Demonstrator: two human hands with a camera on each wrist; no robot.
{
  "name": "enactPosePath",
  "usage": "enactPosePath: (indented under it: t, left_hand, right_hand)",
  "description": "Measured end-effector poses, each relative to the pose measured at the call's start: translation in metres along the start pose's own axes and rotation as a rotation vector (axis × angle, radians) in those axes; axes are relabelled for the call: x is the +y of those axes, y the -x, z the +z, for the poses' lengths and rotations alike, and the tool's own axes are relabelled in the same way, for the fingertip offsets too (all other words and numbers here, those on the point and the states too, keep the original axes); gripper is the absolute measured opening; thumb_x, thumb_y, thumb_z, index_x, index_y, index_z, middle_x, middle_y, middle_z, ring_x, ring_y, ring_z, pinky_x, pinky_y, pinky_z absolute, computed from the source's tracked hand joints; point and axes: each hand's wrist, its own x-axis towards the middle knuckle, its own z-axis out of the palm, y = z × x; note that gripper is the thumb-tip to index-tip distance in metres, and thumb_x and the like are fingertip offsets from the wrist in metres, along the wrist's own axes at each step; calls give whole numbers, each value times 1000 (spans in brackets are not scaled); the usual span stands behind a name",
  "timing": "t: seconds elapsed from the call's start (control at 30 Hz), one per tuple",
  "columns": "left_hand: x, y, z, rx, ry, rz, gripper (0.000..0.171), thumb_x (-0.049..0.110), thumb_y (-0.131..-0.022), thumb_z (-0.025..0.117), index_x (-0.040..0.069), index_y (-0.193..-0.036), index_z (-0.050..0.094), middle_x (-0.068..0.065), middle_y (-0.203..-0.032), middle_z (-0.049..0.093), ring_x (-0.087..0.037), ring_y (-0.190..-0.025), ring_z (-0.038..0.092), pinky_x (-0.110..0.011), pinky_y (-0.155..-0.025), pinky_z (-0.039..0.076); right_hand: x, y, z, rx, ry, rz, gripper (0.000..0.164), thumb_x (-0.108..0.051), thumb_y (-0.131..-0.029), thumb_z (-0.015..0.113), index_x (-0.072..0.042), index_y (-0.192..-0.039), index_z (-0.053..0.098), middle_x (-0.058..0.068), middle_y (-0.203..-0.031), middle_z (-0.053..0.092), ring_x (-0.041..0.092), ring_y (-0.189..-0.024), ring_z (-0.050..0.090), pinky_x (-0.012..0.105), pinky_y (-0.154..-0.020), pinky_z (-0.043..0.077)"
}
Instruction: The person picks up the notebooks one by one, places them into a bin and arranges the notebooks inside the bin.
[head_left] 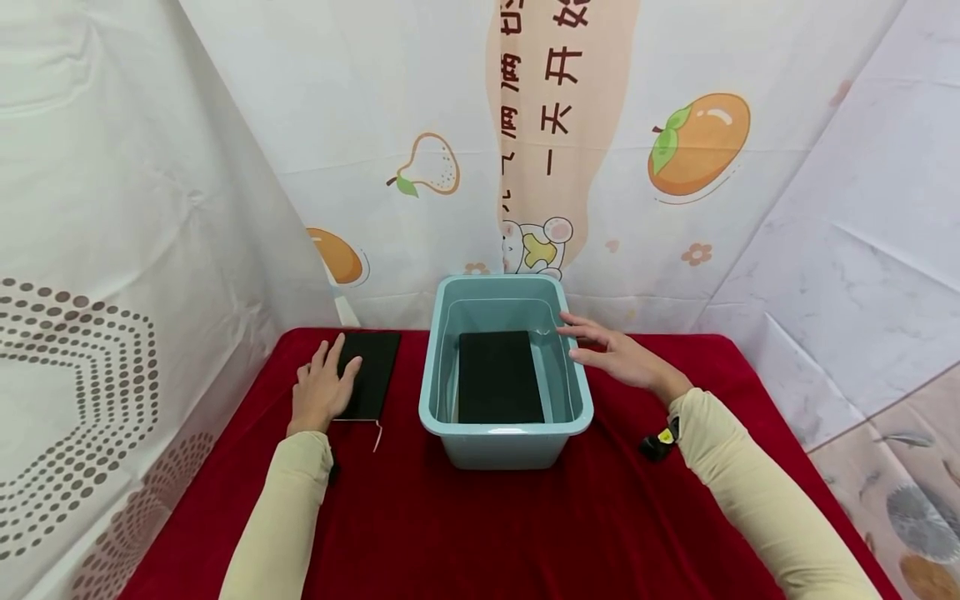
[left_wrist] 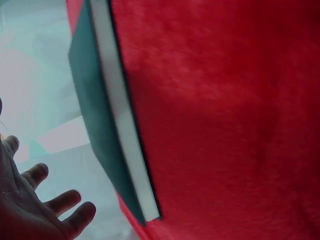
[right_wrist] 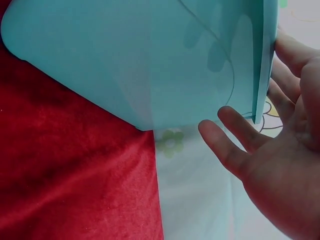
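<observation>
A black notebook (head_left: 379, 362) with a pale ribbon lies at the left of the red cloth. My left hand (head_left: 322, 388) is over its left part, fingers spread; the left wrist view shows the fingers above the notebook's cover (left_wrist: 92, 107), apparently apart from it. A light blue plastic bin (head_left: 506, 429) stands in the middle, and a flat black book-like object (head_left: 498, 377) lies inside it. At the bin's right rim, my right hand (head_left: 618, 354) has its fingers extended and holds nothing. Whether its fingertips touch the rim, I cannot tell.
Red cloth (head_left: 480, 533) covers the table. Printed white curtains (head_left: 360, 92) hang close behind the bin and on both sides. A small black item with a yellow label (head_left: 663, 437) sits by the right wrist.
</observation>
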Motion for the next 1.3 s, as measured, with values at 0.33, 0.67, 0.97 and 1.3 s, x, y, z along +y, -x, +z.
enactPosePath:
  t: [0.33, 0.67, 0.97, 1.3]
  left_hand:
    - [-13, -1, 8, -68, 16, -61, 82, 74, -101, 20, 29, -165, -4, -27, -170, 5, -72, -134, 28, -82, -106, 26]
    - [-17, 5, 6, -82, 30, -181, 101, 73, -97, 37, 10, -165, -5, -47, -149, 23, -67, -134, 30, -76, -102, 37]
    - [-19, 9, 5, -117, 26, -257, 107, 66, -93, 55, -7, -158, 10, -50, -142, 25, -66, -131, 28, -77, -103, 34]
    - [-20, 7, 5, -126, 61, -321, 108, 59, -86, 71, -14, -149, 23, -51, -139, 26, -67, -129, 27, -78, -105, 30]
  right_hand:
    - [-1, 1, 1, 16, 24, 2, 54, -38, -101, 62, -28, -152, 49, -6, -170, 24, 31, -154, 28, 63, -117, 37]
    - [0, 1, 2, 24, 28, 7, 53, -38, -101, 61, -29, -153, 48, -6, -170, 25, 34, -145, 41, 61, -114, 43]
    - [3, 1, 3, 28, 29, 4, 54, -38, -102, 61, -28, -153, 48, -5, -170, 25, 34, -144, 42, 61, -113, 43]
    - [3, 1, 4, 32, 14, 5, 54, -38, -102, 61, -29, -153, 48, -7, -170, 24, 34, -144, 42, 61, -113, 42]
